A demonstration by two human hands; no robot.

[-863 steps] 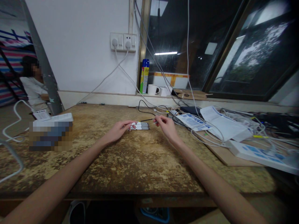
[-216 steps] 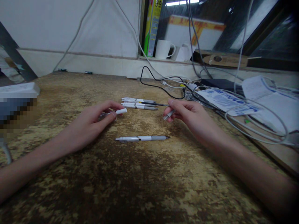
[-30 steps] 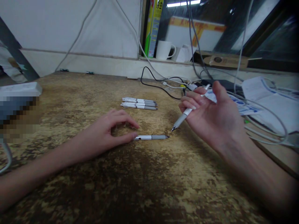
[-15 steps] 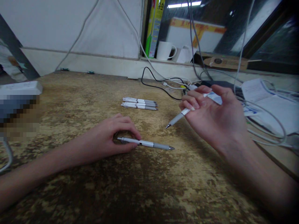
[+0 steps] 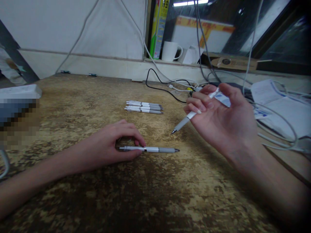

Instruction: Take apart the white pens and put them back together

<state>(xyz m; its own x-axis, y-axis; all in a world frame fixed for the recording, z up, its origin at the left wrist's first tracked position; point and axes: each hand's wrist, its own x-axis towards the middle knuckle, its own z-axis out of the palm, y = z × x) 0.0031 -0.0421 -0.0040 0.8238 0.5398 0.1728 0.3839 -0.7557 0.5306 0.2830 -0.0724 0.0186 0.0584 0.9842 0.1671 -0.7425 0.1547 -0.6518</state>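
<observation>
One white-and-grey pen (image 5: 152,149) is being pinched between thumb and fingertips of the left hand (image 5: 109,143), half curled, knuckles uppermost; its dark tip is being pointed rightward. Whether its barrel is being borne by the worn wooden table (image 5: 145,197) cannot be told. One second pen (image 5: 182,124), of like colours, is being gripped slantwise by the curled fingers of the right hand (image 5: 220,124), palm up, thumb extended; its tip is being directed down and leftward, near the tip of the other, the two not touching. Several matching pens (image 5: 144,107) are being borne side by side farther back on the tabletop. Loose papers (image 5: 279,105) are being partly hidden by the right hand. One white mug (image 5: 169,51) is being supported by the windowsill, beside a yellow-and-green can (image 5: 159,30).
</observation>
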